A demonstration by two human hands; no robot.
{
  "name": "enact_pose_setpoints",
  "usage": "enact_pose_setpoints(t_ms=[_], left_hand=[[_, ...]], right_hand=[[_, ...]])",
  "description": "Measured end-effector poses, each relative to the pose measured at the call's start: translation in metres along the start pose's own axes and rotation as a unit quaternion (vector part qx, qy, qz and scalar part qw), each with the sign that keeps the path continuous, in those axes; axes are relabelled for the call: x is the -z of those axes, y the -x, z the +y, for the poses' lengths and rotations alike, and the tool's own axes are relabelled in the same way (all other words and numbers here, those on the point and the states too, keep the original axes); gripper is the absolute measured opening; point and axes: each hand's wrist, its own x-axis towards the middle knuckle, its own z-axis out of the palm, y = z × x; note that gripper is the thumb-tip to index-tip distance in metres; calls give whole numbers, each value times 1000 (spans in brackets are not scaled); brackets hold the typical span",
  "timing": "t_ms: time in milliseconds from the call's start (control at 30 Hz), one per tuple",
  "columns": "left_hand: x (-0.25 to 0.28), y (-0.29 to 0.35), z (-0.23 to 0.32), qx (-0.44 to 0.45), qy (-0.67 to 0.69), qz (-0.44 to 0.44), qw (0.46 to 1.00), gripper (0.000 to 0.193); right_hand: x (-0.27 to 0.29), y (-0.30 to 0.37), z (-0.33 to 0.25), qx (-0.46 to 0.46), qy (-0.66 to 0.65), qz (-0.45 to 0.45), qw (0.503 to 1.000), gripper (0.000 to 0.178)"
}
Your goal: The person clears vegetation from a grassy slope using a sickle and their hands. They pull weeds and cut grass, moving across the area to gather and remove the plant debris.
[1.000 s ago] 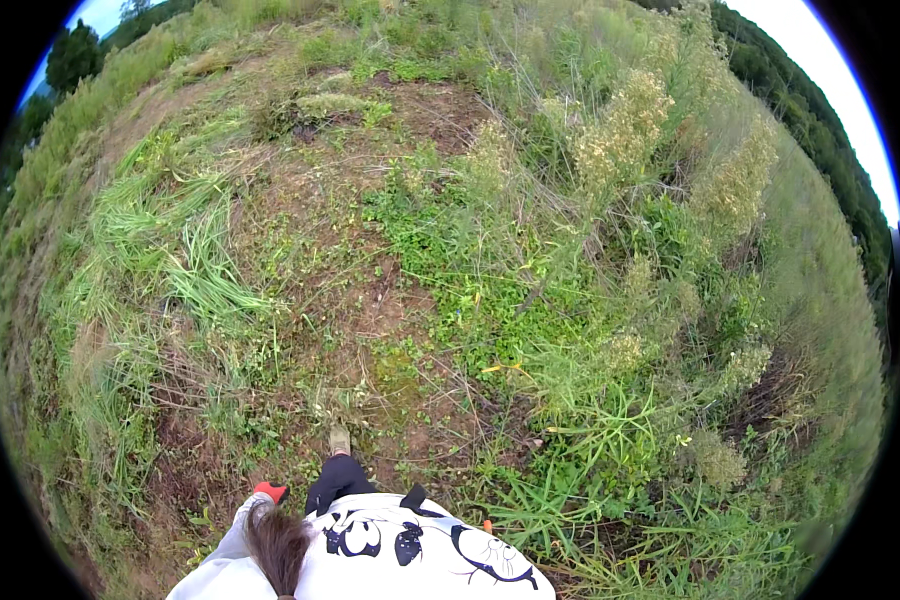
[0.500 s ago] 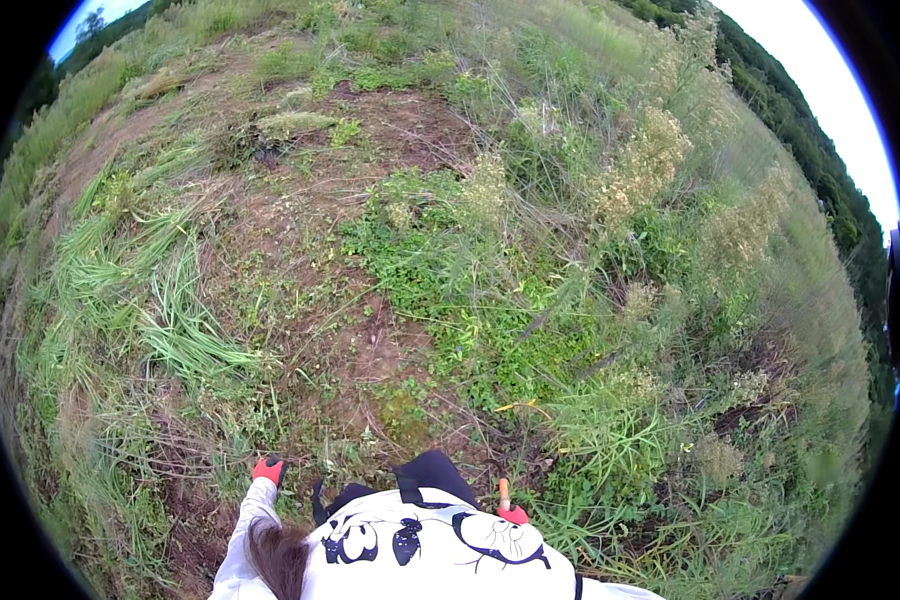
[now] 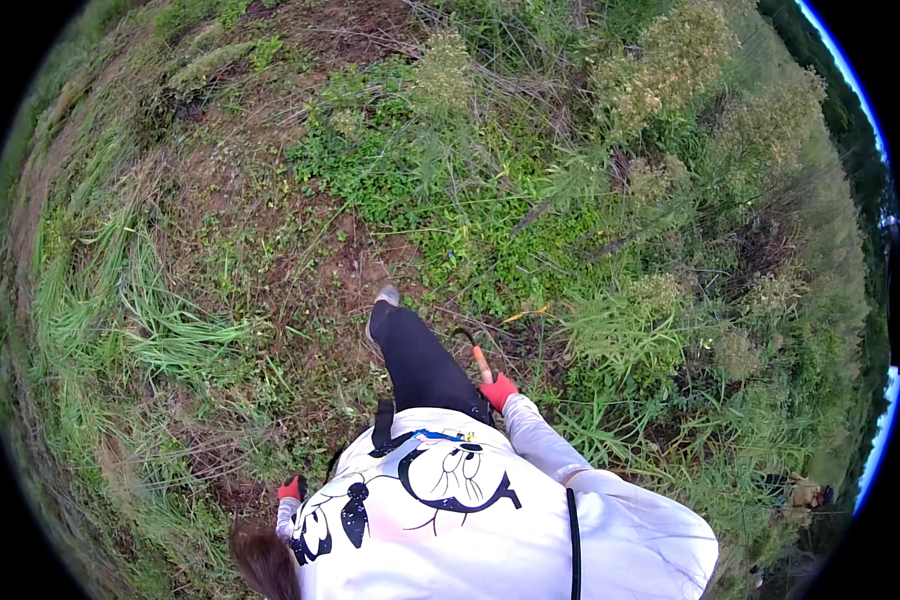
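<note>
Sickle [image 3: 480, 357] sits just below and right of frame centre, handle in red-gloved right hand [image 3: 499, 391], dark blade hooking up-left. We see the right fingers closed round the handle's lower end; forearm [image 3: 540, 437] slants up-left, out from the white shirt [image 3: 530, 540]. Left hand [image 3: 292, 488], also red-gloved, is lower left beside the shirt; we can't tell finger opening or hold.
</note>
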Motion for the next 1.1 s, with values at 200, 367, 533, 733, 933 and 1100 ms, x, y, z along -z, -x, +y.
enact_pose_setpoints(t_ms=[200, 367, 533, 733, 933, 1100], left_hand=[[-4, -14, 95, 22, -36, 26, 999, 23], [-14, -55, 200, -72, -226, 97, 967, 24], [-108, -63, 395, -179, -247, 26, 952, 24], [-164, -108, 515, -287, -256, -45, 922, 18], [-170, -153, 549, -223, -260, -95, 935, 25], [-155, -225, 598, -136, -670, 79, 726, 76]], right_hand=[[11, -67, -68, 19, -39, -49, 998, 69], [40, -88, -146, -34, -38, -58, 997, 74], [93, -102, -160, -87, -99, -80, 988, 75], [109, -148, -188, -21, -176, -22, 984, 41], [100, -158, -202, -25, -236, 35, 971, 28], [119, -124, -250, -89, -310, -27, 946, 61]])
